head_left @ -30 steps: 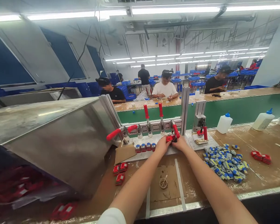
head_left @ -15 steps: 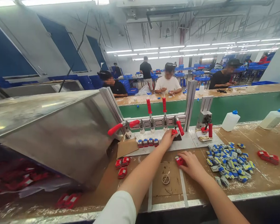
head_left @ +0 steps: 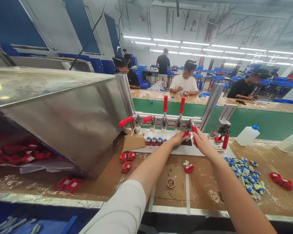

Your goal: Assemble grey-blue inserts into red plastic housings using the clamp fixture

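Observation:
My right hand [head_left: 202, 141] is wrapped round the red handle [head_left: 194, 130] of the rightmost toggle clamp on a metal frame. Beside it, my left hand [head_left: 178, 138] has its fingers closed on a small red plastic part [head_left: 187, 134] beneath that clamp, over a dark pad [head_left: 187, 142]. My fingers partly cover this part. Left of my left hand, several red parts with grey-and-blue pieces [head_left: 154, 141] stand in a row on the white base plate [head_left: 141, 149]. Nearer to me lies another red part [head_left: 188, 168] with a yellow-and-grey piece against it.
A pile of grey, blue and yellow pieces [head_left: 250, 177] lies on the right, near red parts [head_left: 282, 181] and white bottles [head_left: 247, 136]. A small round cup [head_left: 171, 182] sits on cardboard. The large metal bin [head_left: 70, 120] fills the left. Co-workers sit across the bench.
My right hand has left the red part on the bench and moved forward to the clamp handle. My left hand stays at the part under the clamp. The view has shifted.

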### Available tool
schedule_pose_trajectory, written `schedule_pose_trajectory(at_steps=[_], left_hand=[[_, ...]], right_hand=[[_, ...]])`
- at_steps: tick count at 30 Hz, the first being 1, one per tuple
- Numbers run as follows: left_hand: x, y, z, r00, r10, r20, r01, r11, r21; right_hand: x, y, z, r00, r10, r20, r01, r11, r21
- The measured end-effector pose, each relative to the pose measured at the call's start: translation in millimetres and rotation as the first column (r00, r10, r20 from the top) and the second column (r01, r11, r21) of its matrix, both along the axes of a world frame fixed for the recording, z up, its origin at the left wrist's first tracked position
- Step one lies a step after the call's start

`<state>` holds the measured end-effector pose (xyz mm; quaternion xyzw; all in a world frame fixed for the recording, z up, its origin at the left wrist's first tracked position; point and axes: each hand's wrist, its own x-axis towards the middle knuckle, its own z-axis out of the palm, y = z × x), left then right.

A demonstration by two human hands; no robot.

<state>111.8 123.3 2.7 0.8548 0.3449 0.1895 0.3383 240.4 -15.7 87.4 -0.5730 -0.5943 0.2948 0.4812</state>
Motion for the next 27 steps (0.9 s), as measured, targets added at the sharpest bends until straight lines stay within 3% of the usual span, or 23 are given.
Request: schedule_pose_trajectory(at_steps=[4,7,12,15,22,27], left_hand=[[2,3,-2.3,1.000,-0.013,0.014,0.013,1.000,0.001],[3,3,-4.0,1.000,-0.006,0.026,0.006,1.000,-0.003],[3,1,-3.0,0.999,0.012,0.038,-0.012,1.000,-0.007],[4,1,-1.8,0.999,0.017,0.042,-0.016,1.000,-0.012],[4,4,-2.9,0.999,0.011,0.048,-0.009,0.999,-0.032],[4,4,-5.6,0.998,0.002,0.062,0.000,0.999,-0.036]], right_hand=[[-5,-4,-16.5,0.994,0.028,-0.102,-0.029,1.000,-0.007],[-5,-3,-12.8,0.994,0.017,-0.104,-0.020,0.999,-0.028],[-2,-2,0.4,0.999,0.043,0.031,-0.042,0.998,-0.046],[-2,-2,-1.3,0.997,0.037,0.067,-0.034,0.998,-0.047],[1,-4,-27.4,0.982,-0.010,0.189,0.004,0.999,0.035],[1,3,-61.0,0.950,-0.097,0.297,0.074,0.994,0.086]])
